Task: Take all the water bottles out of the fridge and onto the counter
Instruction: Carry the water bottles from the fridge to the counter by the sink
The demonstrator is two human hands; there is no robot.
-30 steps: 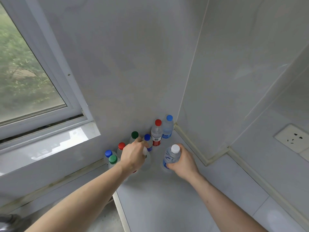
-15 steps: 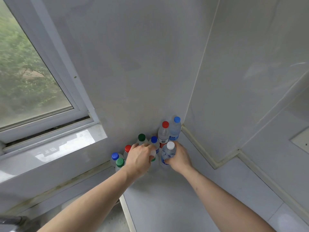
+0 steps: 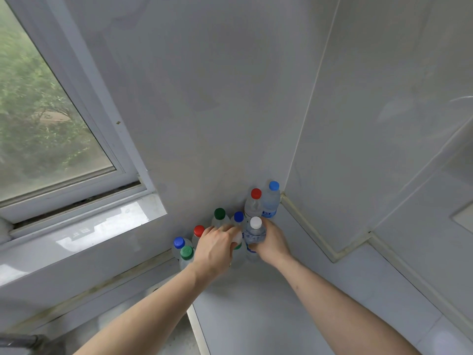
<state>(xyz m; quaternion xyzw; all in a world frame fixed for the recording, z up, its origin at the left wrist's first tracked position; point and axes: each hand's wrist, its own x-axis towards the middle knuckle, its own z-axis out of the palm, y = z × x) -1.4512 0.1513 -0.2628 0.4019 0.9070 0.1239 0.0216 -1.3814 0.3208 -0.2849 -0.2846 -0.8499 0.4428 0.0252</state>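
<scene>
Several clear water bottles stand clustered in the back corner of the pale counter [image 3: 268,316]. My right hand [image 3: 272,242] grips a white-capped bottle [image 3: 255,233] that stands among them. My left hand [image 3: 215,248] is curled over the top of another bottle [image 3: 236,253], whose cap it hides. Behind them stand a blue-capped bottle [image 3: 271,201], a red-capped bottle [image 3: 254,204], a small blue-capped bottle [image 3: 238,217] and a green-capped bottle [image 3: 219,215]. To the left are a red-capped bottle [image 3: 198,231], a blue-capped one [image 3: 179,244] and a green-capped one [image 3: 186,253].
Grey tiled walls close the corner behind and to the right of the bottles. A window [image 3: 46,129] with its sill [image 3: 84,226] is at the left. The counter's left edge [image 3: 197,326] drops off toward a lower surface. A wall socket [image 3: 464,216] shows at the right.
My right hand has carried the white-capped bottle back toward the corner and stood it against the cluster. My left hand stays on its bottle.
</scene>
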